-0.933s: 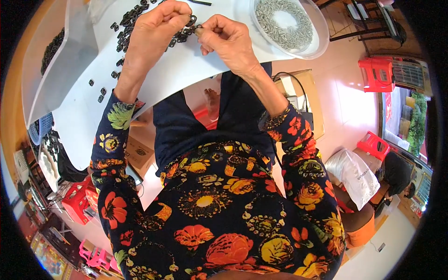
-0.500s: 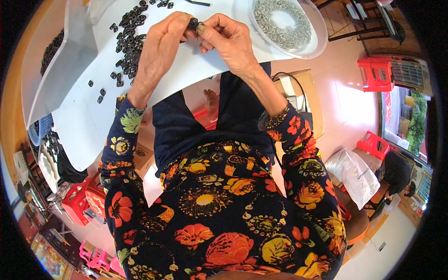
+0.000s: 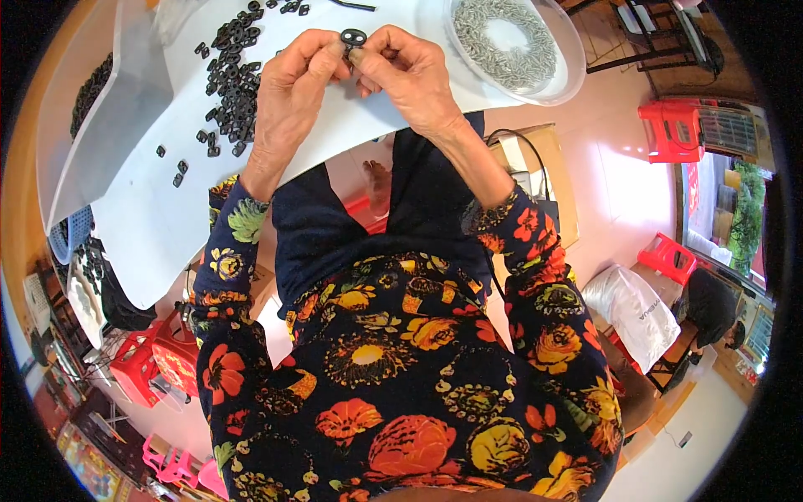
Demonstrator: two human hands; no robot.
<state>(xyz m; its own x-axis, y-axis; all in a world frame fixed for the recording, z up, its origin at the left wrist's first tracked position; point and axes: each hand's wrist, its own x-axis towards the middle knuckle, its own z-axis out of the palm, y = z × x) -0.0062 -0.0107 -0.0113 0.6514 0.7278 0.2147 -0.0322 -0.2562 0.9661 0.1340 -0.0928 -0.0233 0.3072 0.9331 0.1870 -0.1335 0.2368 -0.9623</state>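
Observation:
My left hand (image 3: 293,88) and my right hand (image 3: 406,71) meet over the white table (image 3: 167,226). Between their fingertips they pinch one small black oval part with two holes (image 3: 354,37). Left of my left hand lies a heap of several similar black parts (image 3: 230,75) on the table. A round clear bowl of small silvery metal pieces (image 3: 510,42) stands to the right of my right hand. Both forearms wear dark sleeves with orange and yellow flowers.
A white tray (image 3: 100,125) with more black parts lies at the left. Red plastic stools (image 3: 673,130) stand on the pink floor at right and lower left. A cardboard box (image 3: 535,167) and a white sack (image 3: 640,309) sit on the floor.
Both hands have drawn nearer to me and downward in view, still joined. The black part now shows plainly between the fingertips.

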